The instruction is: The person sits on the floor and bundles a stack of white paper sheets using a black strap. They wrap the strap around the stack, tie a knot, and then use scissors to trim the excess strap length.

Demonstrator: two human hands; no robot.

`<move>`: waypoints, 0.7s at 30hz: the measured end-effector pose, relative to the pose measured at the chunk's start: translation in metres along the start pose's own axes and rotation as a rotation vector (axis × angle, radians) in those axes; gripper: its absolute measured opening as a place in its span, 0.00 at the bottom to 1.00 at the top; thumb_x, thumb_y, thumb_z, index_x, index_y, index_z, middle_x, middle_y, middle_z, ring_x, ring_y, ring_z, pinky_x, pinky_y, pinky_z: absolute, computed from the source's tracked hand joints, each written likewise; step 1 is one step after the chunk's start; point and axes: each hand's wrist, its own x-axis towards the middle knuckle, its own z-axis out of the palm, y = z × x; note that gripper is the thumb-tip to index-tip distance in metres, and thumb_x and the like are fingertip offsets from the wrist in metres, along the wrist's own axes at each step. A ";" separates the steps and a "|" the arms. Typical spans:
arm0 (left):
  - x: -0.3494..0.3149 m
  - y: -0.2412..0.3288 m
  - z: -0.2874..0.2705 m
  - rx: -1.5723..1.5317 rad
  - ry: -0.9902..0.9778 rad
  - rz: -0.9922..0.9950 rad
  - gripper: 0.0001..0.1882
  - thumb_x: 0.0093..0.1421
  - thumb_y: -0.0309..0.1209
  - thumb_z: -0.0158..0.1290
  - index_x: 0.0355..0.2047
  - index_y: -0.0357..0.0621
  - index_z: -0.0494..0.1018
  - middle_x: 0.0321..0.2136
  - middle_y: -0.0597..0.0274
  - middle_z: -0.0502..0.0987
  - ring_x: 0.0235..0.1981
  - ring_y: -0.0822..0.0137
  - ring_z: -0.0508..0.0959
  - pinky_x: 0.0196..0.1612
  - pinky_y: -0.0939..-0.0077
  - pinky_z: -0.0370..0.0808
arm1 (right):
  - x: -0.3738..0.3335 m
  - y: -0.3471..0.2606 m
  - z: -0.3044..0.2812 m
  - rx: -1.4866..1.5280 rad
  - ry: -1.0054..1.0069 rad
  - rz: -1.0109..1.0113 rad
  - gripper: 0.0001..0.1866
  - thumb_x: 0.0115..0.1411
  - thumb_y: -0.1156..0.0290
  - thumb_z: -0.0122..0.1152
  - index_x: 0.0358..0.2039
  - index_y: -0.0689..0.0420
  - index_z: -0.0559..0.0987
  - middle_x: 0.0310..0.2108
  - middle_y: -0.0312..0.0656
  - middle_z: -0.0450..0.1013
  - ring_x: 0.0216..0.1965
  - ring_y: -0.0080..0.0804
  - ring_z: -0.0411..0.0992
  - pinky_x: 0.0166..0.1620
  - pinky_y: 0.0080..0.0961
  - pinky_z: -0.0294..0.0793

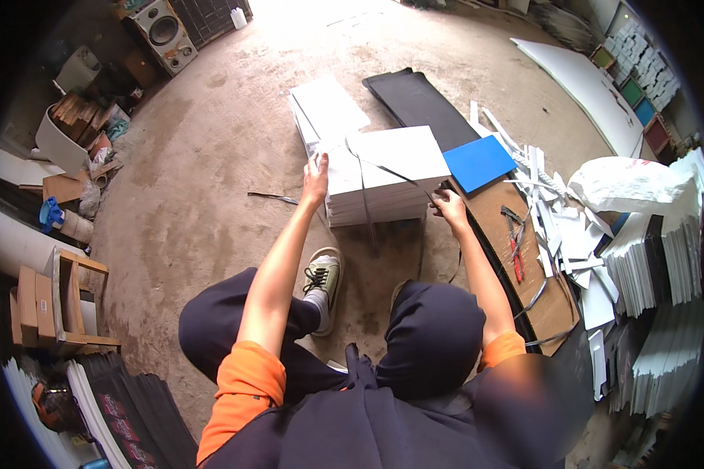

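Note:
A thick stack of white sheets [400, 191] stands on the floor in front of my feet. A thin black strap [391, 170] crosses its top, and another length hangs down its near side. At the stack's right near corner, my right hand [450, 211] is closed on the strap, fingers bent around it. My left hand [315, 180] lies against the left edge, fingers up along its side; part of the palm is hidden. Behind my left hand, a second white stack [332, 105] carries a dark strap too. A loose strap end [272, 196] lies left of my forearm.
To the right are a blue sheet [481, 162], a long black panel [418, 102], a brown board [536, 270] with red-handled pliers [517, 258], white offcuts [575, 242] and a white bag [633, 184]. A wooden frame [74, 301] and black panels [145, 406] stand left.

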 end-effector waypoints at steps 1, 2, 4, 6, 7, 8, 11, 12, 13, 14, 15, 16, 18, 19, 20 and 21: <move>-0.002 0.010 -0.006 0.078 -0.032 0.005 0.38 0.54 0.58 0.37 0.54 0.39 0.53 0.51 0.43 0.57 0.54 0.50 0.57 0.55 0.64 0.54 | -0.005 -0.013 -0.004 0.027 -0.017 -0.046 0.15 0.52 0.76 0.47 0.42 0.62 0.70 0.26 0.40 0.71 0.26 0.23 0.71 0.27 0.17 0.71; -0.003 0.019 -0.013 0.268 -0.082 0.029 0.38 0.53 0.58 0.39 0.54 0.39 0.53 0.51 0.43 0.57 0.54 0.50 0.57 0.55 0.63 0.54 | -0.010 -0.031 -0.010 0.014 -0.051 -0.061 0.14 0.53 0.76 0.46 0.41 0.62 0.70 0.24 0.39 0.71 0.24 0.22 0.69 0.26 0.16 0.70; -0.007 0.034 -0.028 0.660 -0.177 0.061 0.39 0.51 0.58 0.41 0.54 0.40 0.53 0.51 0.43 0.56 0.54 0.50 0.57 0.56 0.62 0.54 | -0.017 -0.057 -0.019 -0.006 -0.142 -0.056 0.14 0.54 0.75 0.44 0.41 0.61 0.71 0.23 0.38 0.70 0.19 0.20 0.66 0.22 0.15 0.66; -0.015 0.056 -0.036 0.928 -0.362 0.099 0.39 0.50 0.57 0.44 0.53 0.40 0.54 0.51 0.43 0.57 0.53 0.50 0.59 0.55 0.60 0.55 | -0.023 -0.068 -0.032 -0.045 -0.133 -0.099 0.13 0.56 0.72 0.44 0.40 0.61 0.71 0.23 0.37 0.70 0.19 0.19 0.65 0.22 0.15 0.65; -0.020 0.066 -0.039 1.063 -0.455 0.115 0.38 0.50 0.56 0.45 0.52 0.40 0.55 0.51 0.44 0.57 0.53 0.50 0.60 0.55 0.59 0.55 | -0.026 -0.074 -0.039 -0.066 -0.137 -0.111 0.13 0.56 0.70 0.45 0.40 0.61 0.71 0.25 0.37 0.70 0.20 0.18 0.65 0.23 0.16 0.65; -0.022 0.067 -0.043 1.027 -0.478 0.147 0.35 0.50 0.54 0.47 0.48 0.39 0.61 0.49 0.45 0.61 0.51 0.52 0.62 0.51 0.59 0.60 | -0.030 -0.080 -0.038 -0.106 -0.129 -0.127 0.14 0.56 0.67 0.48 0.41 0.61 0.71 0.27 0.38 0.70 0.23 0.20 0.66 0.25 0.17 0.66; -0.020 0.081 -0.040 0.920 -0.738 0.078 0.32 0.49 0.53 0.48 0.45 0.38 0.65 0.45 0.47 0.66 0.49 0.55 0.65 0.48 0.62 0.65 | -0.031 -0.094 -0.040 -0.217 -0.095 -0.177 0.21 0.52 0.61 0.54 0.43 0.60 0.70 0.34 0.42 0.70 0.33 0.26 0.67 0.35 0.21 0.67; -0.032 0.069 -0.030 0.832 -0.447 0.257 0.23 0.50 0.50 0.48 0.27 0.39 0.74 0.33 0.49 0.73 0.42 0.53 0.70 0.41 0.62 0.69 | -0.026 -0.089 -0.041 -0.251 -0.086 -0.188 0.24 0.50 0.59 0.57 0.44 0.60 0.69 0.37 0.45 0.70 0.38 0.29 0.67 0.41 0.24 0.66; -0.036 0.063 -0.018 0.912 -0.305 0.349 0.23 0.49 0.50 0.49 0.31 0.41 0.73 0.38 0.51 0.71 0.44 0.54 0.69 0.43 0.63 0.68 | -0.020 -0.084 -0.041 -0.285 -0.077 -0.199 0.27 0.48 0.57 0.59 0.46 0.60 0.69 0.40 0.47 0.69 0.42 0.32 0.67 0.46 0.27 0.65; -0.043 0.063 -0.005 0.915 -0.242 0.319 0.23 0.49 0.50 0.50 0.33 0.42 0.72 0.40 0.52 0.70 0.45 0.55 0.67 0.45 0.62 0.65 | -0.015 -0.076 -0.042 -0.301 -0.074 -0.219 0.28 0.44 0.58 0.62 0.44 0.59 0.71 0.41 0.47 0.68 0.43 0.33 0.67 0.47 0.27 0.64; -0.048 0.065 0.009 0.927 -0.186 0.289 0.24 0.48 0.50 0.50 0.35 0.43 0.71 0.41 0.53 0.69 0.47 0.56 0.65 0.47 0.60 0.63 | -0.009 -0.065 -0.041 -0.428 -0.024 -0.305 0.24 0.44 0.62 0.62 0.42 0.59 0.72 0.41 0.49 0.67 0.42 0.36 0.67 0.46 0.27 0.65; -0.050 0.066 0.020 0.899 -0.136 0.276 0.25 0.48 0.50 0.50 0.36 0.42 0.70 0.42 0.54 0.68 0.47 0.57 0.65 0.48 0.58 0.61 | -0.001 -0.056 -0.044 -0.483 0.027 -0.332 0.21 0.47 0.65 0.59 0.41 0.59 0.73 0.41 0.49 0.67 0.42 0.38 0.67 0.46 0.27 0.66; -0.056 0.061 0.039 0.853 -0.046 0.227 0.26 0.48 0.49 0.51 0.38 0.39 0.68 0.42 0.56 0.68 0.48 0.58 0.63 0.49 0.53 0.56 | 0.009 -0.037 -0.037 -0.517 0.188 -0.355 0.16 0.51 0.69 0.53 0.41 0.60 0.72 0.40 0.50 0.67 0.42 0.40 0.67 0.45 0.28 0.66; -0.054 0.060 0.048 0.802 -0.070 0.234 0.24 0.49 0.48 0.51 0.37 0.40 0.69 0.41 0.56 0.68 0.48 0.59 0.64 0.48 0.53 0.57 | 0.018 -0.030 -0.032 -0.499 0.309 -0.359 0.16 0.52 0.70 0.51 0.42 0.60 0.72 0.40 0.51 0.67 0.42 0.40 0.67 0.45 0.29 0.66; -0.051 0.060 0.054 0.756 -0.091 0.239 0.22 0.49 0.47 0.51 0.37 0.41 0.69 0.41 0.57 0.68 0.47 0.59 0.65 0.47 0.52 0.57 | 0.026 -0.023 -0.028 -0.476 0.427 -0.361 0.15 0.54 0.72 0.48 0.43 0.60 0.71 0.40 0.52 0.67 0.42 0.41 0.66 0.44 0.30 0.66; -0.048 0.062 0.061 0.708 -0.112 0.243 0.20 0.50 0.45 0.51 0.36 0.43 0.70 0.40 0.57 0.68 0.46 0.59 0.65 0.46 0.52 0.58 | 0.035 -0.017 -0.027 -0.429 0.438 -0.368 0.15 0.55 0.72 0.47 0.44 0.59 0.70 0.40 0.52 0.67 0.43 0.42 0.66 0.45 0.30 0.65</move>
